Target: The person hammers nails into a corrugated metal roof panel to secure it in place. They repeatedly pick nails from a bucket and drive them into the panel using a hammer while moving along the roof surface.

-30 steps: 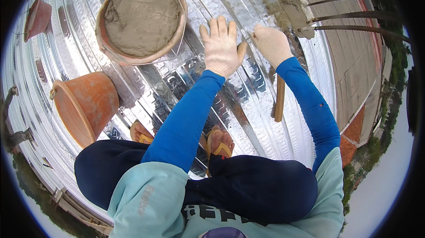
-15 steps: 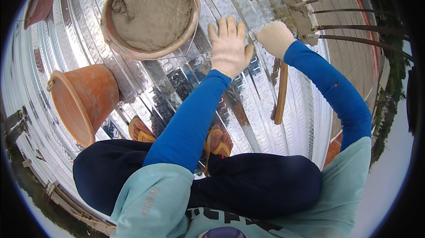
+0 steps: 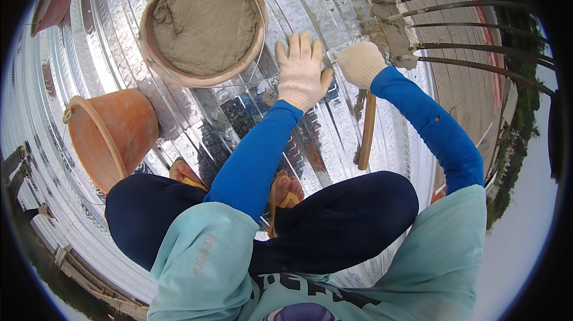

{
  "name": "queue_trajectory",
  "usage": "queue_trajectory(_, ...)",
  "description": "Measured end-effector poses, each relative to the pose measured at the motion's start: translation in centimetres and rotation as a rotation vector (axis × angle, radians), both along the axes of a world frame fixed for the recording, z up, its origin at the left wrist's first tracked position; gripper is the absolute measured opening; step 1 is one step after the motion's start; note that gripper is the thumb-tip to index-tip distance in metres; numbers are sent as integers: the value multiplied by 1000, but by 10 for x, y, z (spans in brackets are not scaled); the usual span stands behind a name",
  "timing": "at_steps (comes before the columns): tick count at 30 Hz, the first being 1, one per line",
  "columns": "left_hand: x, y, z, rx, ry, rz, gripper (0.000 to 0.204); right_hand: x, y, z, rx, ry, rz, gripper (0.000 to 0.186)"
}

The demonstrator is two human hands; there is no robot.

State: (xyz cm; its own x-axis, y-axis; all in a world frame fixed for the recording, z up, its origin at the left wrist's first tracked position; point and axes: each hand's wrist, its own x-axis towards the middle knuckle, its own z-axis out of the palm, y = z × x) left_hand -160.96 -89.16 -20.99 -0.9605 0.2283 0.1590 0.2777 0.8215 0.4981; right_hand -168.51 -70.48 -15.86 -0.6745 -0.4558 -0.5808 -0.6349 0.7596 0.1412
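Note:
My left hand (image 3: 302, 73), in a cream knit glove, rests flat with fingers spread on the shiny corrugated metal decking (image 3: 397, 142). Just right of it, my gloved right hand (image 3: 361, 64) is closed in a fist. From under that fist a wooden handle (image 3: 368, 127) sticks out toward me; the tool's other end is hidden, so its kind does not show. Beyond my left hand stands an orange bucket (image 3: 262, 34) full of wet grey mortar (image 3: 206, 25), its wire bail hanging over the near side.
An orange bucket (image 3: 122, 133) lies on its side at left, and a reddish bucket (image 3: 52, 3) sits farther off. Bent steel rebars (image 3: 471, 46) rise at right beside spilled mortar (image 3: 394, 31). My sandalled feet (image 3: 286, 190) are close below my left arm.
The view has shifted slightly, so buckets and rebars appear lower. Both hands keep nearly the same pose and place on the decking; the handle still shows below the right fist.

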Motion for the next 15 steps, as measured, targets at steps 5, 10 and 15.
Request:
queue_trajectory(5, 5, 8, -2, -41, 28, -5, 73, 0, 14, 8, -154, 104, -128, 22)
queue_trajectory(10, -3, 6, -2, -54, -13, 10, 74, 15, -2, -8, -77, 120, 10, 25)
queue_trajectory(15, -6, 11, 1, -10, 34, -4, 74, -3, 37, -11, -261, 122, -272, 34)
